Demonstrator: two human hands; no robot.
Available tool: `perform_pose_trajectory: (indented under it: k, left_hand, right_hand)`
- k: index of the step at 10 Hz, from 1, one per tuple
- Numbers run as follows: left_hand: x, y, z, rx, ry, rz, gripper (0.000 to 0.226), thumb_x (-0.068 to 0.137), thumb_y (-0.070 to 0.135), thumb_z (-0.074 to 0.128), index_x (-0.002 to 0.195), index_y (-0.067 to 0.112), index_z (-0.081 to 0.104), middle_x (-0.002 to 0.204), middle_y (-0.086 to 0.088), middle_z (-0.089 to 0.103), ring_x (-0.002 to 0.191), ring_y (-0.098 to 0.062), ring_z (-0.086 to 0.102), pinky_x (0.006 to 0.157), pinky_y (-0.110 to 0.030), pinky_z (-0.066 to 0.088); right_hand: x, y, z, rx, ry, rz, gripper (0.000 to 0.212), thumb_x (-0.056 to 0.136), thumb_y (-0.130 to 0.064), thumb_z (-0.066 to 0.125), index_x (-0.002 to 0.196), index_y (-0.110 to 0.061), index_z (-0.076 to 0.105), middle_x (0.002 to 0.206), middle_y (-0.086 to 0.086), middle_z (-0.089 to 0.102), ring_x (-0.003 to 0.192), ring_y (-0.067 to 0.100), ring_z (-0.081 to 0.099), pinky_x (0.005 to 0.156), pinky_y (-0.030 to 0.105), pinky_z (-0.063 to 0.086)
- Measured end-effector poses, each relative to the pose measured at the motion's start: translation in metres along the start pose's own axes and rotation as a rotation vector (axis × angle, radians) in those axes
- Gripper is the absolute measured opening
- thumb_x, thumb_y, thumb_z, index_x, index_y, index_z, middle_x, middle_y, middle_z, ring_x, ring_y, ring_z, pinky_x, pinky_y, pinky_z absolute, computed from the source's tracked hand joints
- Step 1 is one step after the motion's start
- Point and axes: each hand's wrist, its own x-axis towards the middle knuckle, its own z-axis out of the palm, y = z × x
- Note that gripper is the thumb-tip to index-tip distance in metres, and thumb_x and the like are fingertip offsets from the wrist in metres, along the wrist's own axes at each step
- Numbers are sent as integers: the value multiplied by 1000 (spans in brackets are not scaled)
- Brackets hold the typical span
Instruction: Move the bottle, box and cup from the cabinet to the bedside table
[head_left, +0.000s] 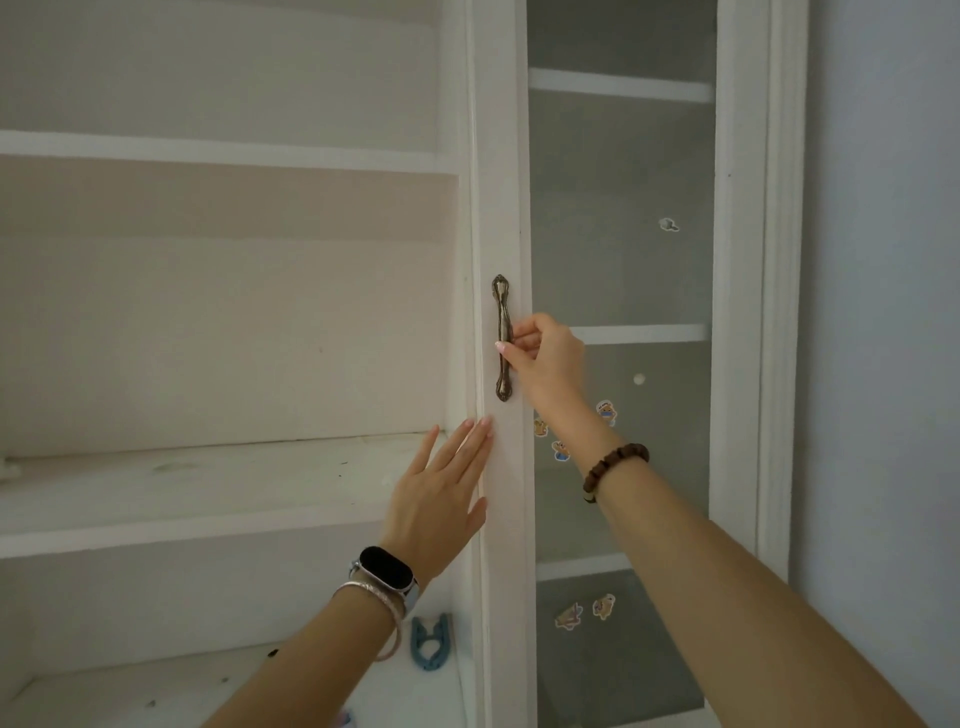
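- The fingers (519, 340) of the right hand (548, 364) are curled round the bronze handle (500, 299), with the thumb tip pressed against its front, so this is a firm pinch-grip on the bar.
- The fingers (470, 441) of the left hand (441, 499) are straight and close together. Their tips lie flat against the edge of the door frame (501, 208), just below the handle, and they hold nothing.
- The handle sits on a white door with a frosted glass pane (618, 208) that carries small stickers (605, 413).
- To the left of the door the cabinet (748, 260) shows open shelves (208, 150). Only a blue clip (430, 644) lies on the lowest one in view.
- The bottle, box and cup are not to be seen on the open shelves. Behind the frosted glass nothing plain shows, though the pane is too cloudy to be sure.
- The step in hand looks like working this door, most likely to open the compartment and look for the three things. Whether the door is swinging open or shut cannot be read from here.
- If it is being opened, the next move calls for a steady pull on the handle while the left hand comes off the edge. Then a look along the shelves behind will find the first thing to carry to the bedside table, which is out of view.
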Motion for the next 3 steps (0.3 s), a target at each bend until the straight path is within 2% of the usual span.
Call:
perform_pose_trajectory:
  k: [1,2,3]
  left_hand:
    - [-2,4,-9,-30,-40,21,68,96,45,33,149,10,9,158,-6,4,142,-20,-8,118,-44,3]
    - [0,11,-27,-129,-59,-5,64,99,43,26,150,13,0,158,-3,-5,144,-19,-13,119,-42,-4]
    - [-1,9,-41,-223,-22,-75,58,99,36,34,150,15,14,159,-4,9,146,-21,2,119,-38,-1]
  right_hand:
    - [-4,-4,-4,-43,-14,-6,15,88,-15,70,101,-10,64,80,-8,60,66,-2,53,69,12,49]
    - [-12,-4,-12,-94,-41,-48,19,91,-18,65,110,-12,63,89,-7,61,74,1,57,70,10,47]
    - [-23,-4,-21,-172,-41,-86,19,94,-19,59,112,-12,60,99,-2,61,82,8,59,71,15,50]
